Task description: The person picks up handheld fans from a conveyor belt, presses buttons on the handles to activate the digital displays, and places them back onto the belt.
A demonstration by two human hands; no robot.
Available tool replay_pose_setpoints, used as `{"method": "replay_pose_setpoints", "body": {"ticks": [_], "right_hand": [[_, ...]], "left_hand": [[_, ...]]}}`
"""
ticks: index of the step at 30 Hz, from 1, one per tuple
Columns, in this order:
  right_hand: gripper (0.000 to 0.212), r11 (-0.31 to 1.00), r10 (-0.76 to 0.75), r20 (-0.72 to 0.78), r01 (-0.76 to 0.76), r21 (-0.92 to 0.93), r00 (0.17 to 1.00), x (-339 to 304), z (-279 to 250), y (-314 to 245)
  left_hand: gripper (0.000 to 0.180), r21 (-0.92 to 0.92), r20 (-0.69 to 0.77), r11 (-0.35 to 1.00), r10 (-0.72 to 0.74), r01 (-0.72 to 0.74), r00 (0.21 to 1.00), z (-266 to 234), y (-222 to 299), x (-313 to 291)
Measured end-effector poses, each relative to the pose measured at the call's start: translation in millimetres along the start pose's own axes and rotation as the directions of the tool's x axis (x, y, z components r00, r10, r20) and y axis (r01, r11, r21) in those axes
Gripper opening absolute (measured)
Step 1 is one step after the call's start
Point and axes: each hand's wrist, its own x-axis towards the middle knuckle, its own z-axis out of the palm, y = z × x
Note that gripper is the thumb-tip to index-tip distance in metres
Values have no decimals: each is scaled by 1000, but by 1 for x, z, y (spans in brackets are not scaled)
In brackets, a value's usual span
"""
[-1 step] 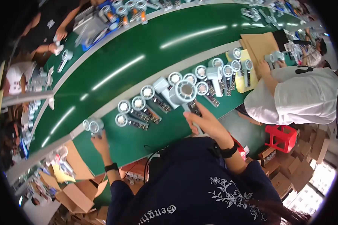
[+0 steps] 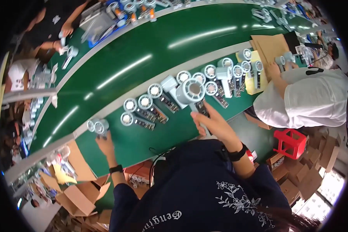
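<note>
Right hand: the right hand [image 2: 214, 121] is closed round the dark handle of one pale handheld fan [image 2: 192, 92], fingers wrapped on the lower part of the handle, round head pointing away from the person and raised over the bench.
Held fan position: above the green bench [image 2: 143, 141], just in front of the middle of the fan row, its head overlapping the fans lying behind it.
Left hand: the left hand [image 2: 103, 141] reaches to the bench's left part, fingertips touching a small fan unit [image 2: 97, 126] with two round heads side by side; whether the fingers pinch it or only rest on it cannot be told.
Fan row: about twelve more fans [image 2: 145, 103] lie flat along the bench's far edge, heads toward the belt, handles toward the person; four at the left end lie well separated, the rest crowd together to the right.
Wrists: one dark band on each wrist, two in all.
Belt: one wide green conveyor belt [image 2: 150, 50] runs behind the bench, bare in the middle stretch.
Neighbour: one person in a white shirt [image 2: 309, 98] works at the right, hands at the row's right end.
Stool: one red stool [image 2: 292, 142] beside that person.
Boxes: several open cardboard boxes [image 2: 75, 195] at lower left; exact count not readable.
</note>
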Motion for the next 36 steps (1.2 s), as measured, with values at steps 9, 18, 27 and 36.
{"method": "replay_pose_setpoints", "body": {"ticks": [9, 18, 27, 36], "right_hand": [[31, 989, -140, 182, 145, -13, 973, -10, 11, 1], [27, 971, -150, 338, 74, 227, 929, -16, 1, -1], [34, 949, -295, 261, 251, 190, 919, -32, -21, -9], [42, 899, -427, 269, 371, 234, 863, -42, -14, -11]], "left_hand": [[44, -127, -516, 947, 190, -294, 835, -31, 56, -85], [30, -857, 501, 22, 270, 515, 822, -93, 173, -168], [35, -863, 292, -175, 592, 473, 751, -113, 241, -190], [32, -917, 265, -107, 556, 384, 787, -122, 278, -184]]}}
